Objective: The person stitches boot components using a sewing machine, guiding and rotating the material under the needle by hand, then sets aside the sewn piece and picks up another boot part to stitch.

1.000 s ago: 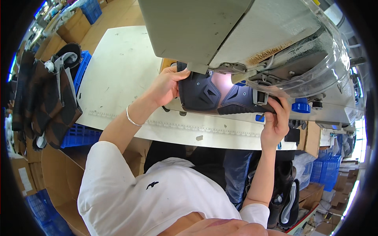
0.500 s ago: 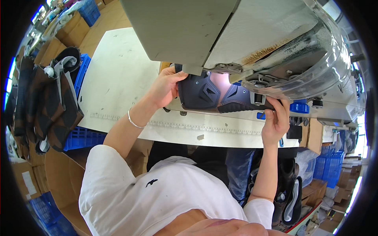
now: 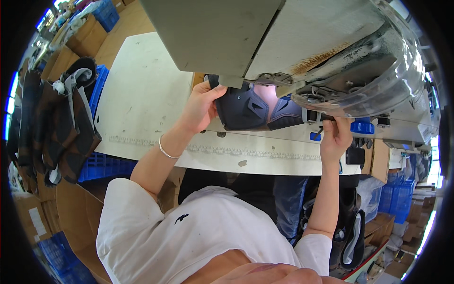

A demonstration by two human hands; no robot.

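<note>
Far L on my feed: brown/blk fabric pcs [image 3: 56, 128] hang by a blue crate [image 3: 101, 168]. Next, white surface [image 3: 137, 85]. Now my L hand [image 3: 204, 106]: grip nearly closed, pinching L edge of dk-blue panel [image 3: 243, 108]. Panel's over the surface, under machine head [image 3: 208, 33], lit pinkish mid-section. My R hand [image 3: 336, 137]: grip pinched on panel's R end, partly hidden. Blue knob [image 3: 362, 126] just R.

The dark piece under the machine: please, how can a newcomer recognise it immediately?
Find the grey machine above the white table. Beneath it, the left hand and right hand hold the dark piece. Unlike the checked fabric at left, it has raised angular shapes and a pinkish patch.
</note>
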